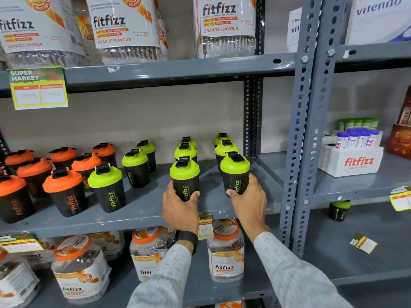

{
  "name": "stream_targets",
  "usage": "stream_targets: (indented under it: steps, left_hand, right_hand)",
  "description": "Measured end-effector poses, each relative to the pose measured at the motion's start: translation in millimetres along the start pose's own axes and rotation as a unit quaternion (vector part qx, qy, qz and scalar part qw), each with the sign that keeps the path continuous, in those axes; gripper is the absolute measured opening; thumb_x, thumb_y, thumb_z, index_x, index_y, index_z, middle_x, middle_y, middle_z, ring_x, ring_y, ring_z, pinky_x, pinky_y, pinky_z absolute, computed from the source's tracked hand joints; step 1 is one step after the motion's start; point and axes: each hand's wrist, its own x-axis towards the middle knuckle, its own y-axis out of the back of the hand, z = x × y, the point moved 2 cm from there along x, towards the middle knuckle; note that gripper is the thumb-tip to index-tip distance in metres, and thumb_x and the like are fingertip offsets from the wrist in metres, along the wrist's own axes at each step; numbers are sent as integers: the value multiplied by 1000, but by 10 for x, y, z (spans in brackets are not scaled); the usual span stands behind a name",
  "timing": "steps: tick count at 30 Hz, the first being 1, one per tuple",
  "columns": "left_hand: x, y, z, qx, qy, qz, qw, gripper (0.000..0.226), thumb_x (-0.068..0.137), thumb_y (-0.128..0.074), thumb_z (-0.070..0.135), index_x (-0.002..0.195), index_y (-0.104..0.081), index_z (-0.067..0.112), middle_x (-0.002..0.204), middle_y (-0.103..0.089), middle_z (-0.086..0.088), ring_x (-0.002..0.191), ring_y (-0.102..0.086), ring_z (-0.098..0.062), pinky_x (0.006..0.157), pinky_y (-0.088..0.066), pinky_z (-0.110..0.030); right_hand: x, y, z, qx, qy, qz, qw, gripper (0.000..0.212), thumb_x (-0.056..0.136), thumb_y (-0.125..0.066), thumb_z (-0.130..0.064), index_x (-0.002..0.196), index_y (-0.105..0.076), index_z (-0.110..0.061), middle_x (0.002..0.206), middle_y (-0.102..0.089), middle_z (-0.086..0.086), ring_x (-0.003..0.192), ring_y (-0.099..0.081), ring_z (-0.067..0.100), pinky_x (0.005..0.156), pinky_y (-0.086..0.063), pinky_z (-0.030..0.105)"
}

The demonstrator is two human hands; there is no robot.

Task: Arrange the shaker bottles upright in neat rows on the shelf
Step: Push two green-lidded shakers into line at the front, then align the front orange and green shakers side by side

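Observation:
Black shaker bottles stand upright on the grey middle shelf (144,216). Those with orange lids (64,192) fill the left side, those with green lids (109,187) the middle and right, in rows running front to back. My left hand (179,207) grips the front green-lidded shaker (185,176) of one row. My right hand (249,196) grips the front green-lidded shaker (235,172) of the rightmost row, close to the shelf's upright post (298,152). Both bottles rest upright on the shelf.
Large fitfizz jars (124,30) stand on the shelf above and others (225,250) on the shelf below. A white fitfizz box (351,161) with small bottles sits on the right-hand rack. One green-lidded shaker (338,211) stands on the lower right shelf. Price tags (39,87) hang from shelf edges.

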Motion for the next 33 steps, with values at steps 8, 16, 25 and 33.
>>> stream_targets:
  steps: [8, 16, 25, 33]
  left_hand:
    - [-6, 19, 5, -3, -16, -3, 1000, 73, 71, -89, 35, 134, -56, 20, 116, -65, -3, 109, -62, -27, 87, -50, -40]
    - [-18, 281, -72, -34, -19, 18, 999, 83, 77, -85, 42, 146, -47, 16, 131, -60, -5, 119, -60, -25, 95, -51, -44]
    - [621, 1490, -827, -112, -63, 107, 986, 48, 90, -75, 24, 134, -59, 15, 122, -64, -3, 110, -64, -21, 95, -54, -47]
    - [1537, 2273, -1479, -51, 9, 108, 993, 77, 78, -84, 23, 144, -48, 8, 138, -52, -19, 131, -48, -37, 108, -38, -45]
  right_hand:
    - [-9, 7, -6, -3, 7, -6, 1000, 81, 76, -90, -24, 144, -50, -9, 132, -68, 12, 121, -64, 34, 99, -50, 43]
    - [-231, 100, -91, 41, 22, 49, 998, 87, 80, -88, -20, 154, -43, -12, 138, -61, 11, 123, -62, 28, 103, -53, 50]
    - [-1013, -456, -803, 97, 100, 111, 984, 40, 80, -83, -4, 116, -68, -9, 103, -74, 6, 86, -72, 23, 78, -57, 32]
    - [-1620, -1780, -1744, 142, 53, -83, 985, 59, 78, -89, -16, 132, -64, -14, 117, -72, 4, 103, -70, 16, 87, -60, 33]
